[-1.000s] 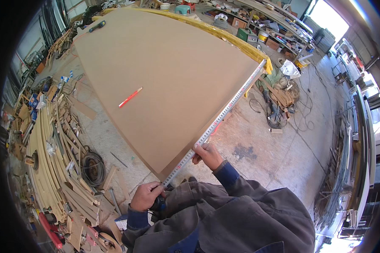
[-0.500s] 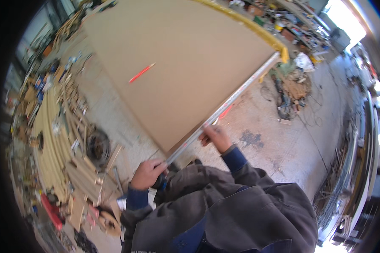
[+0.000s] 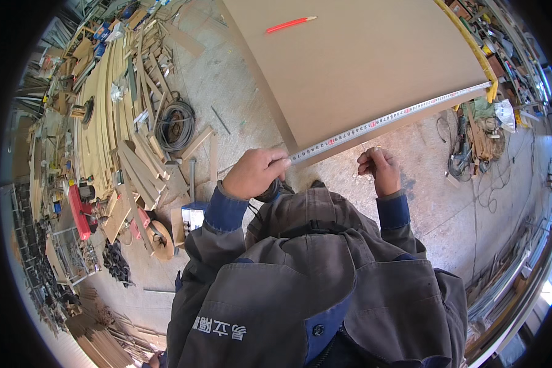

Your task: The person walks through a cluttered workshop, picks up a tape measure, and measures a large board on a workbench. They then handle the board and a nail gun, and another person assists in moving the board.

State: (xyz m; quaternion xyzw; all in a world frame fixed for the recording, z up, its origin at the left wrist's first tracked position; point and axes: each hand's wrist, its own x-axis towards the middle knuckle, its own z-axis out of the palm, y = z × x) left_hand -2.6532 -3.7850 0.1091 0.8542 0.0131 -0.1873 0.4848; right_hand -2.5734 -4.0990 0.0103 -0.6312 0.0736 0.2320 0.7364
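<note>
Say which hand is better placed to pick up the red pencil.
Right hand, probably: it is clear of the tape measure and looks empty, while the left hand grips the tape's near end. The red pencil lies beyond both.

Left hand (image 3: pixel 253 174) — pinching tape measure (image 3: pixel 351 133).

the one view looks steeply down from the person's head, through the left of two side-by-side fisheye cameras. it sits close above the jacket (image 3: pixel 282 276), with the left hand (image 3: pixel 254 174) and right hand (image 3: pixel 381 170) across its middle.
</note>
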